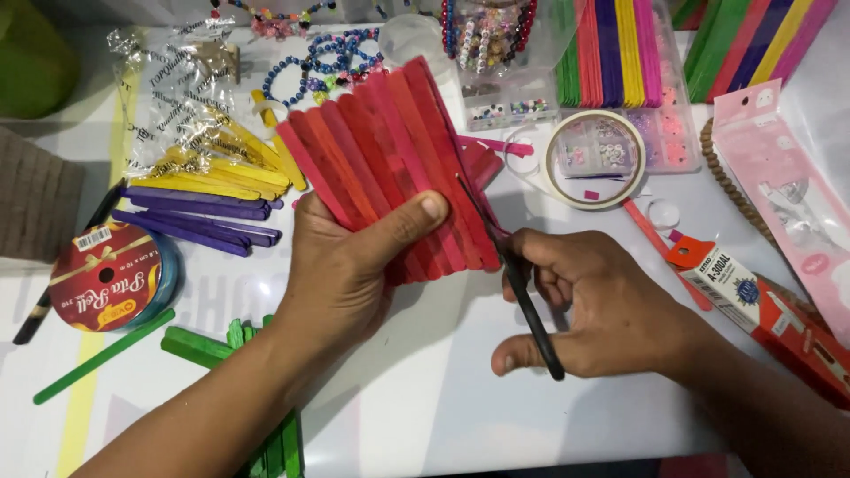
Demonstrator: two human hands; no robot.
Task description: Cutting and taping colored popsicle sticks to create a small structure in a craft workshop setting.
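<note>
The left forearm comes in from the lower left, and the left hand point(341, 270) is raised with its back to the camera, thumb laid across the front of a fan-shaped panel of red and pink craft sticks point(390, 164) while the other fingers wrap behind it out of sight; the grip is closed firmly on the panel's lower end, which stands tilted above the fingers. The right forearm enters from the lower right, and the right hand point(593, 310) lies low over the white table point(425, 416), fingers curled narrow around the handle of black scissors point(518, 283), whose blades run up from the thumb and meet the panel's right edge just beside the left thumb tip. Beyond the left knuckles lie loose yellow sticks point(230, 173) and purple sticks point(199, 217), with a crinkled clear bag point(168, 97) over them; further left sits a red ribbon spool point(111, 274), and below the left wrist lie green sticks point(208, 345). Beyond the right fingers rests a roll of clear tape point(595, 159), with an orange glue box point(753, 305) past the right wrist and bead bracelets point(323, 66) above the panel.
</note>
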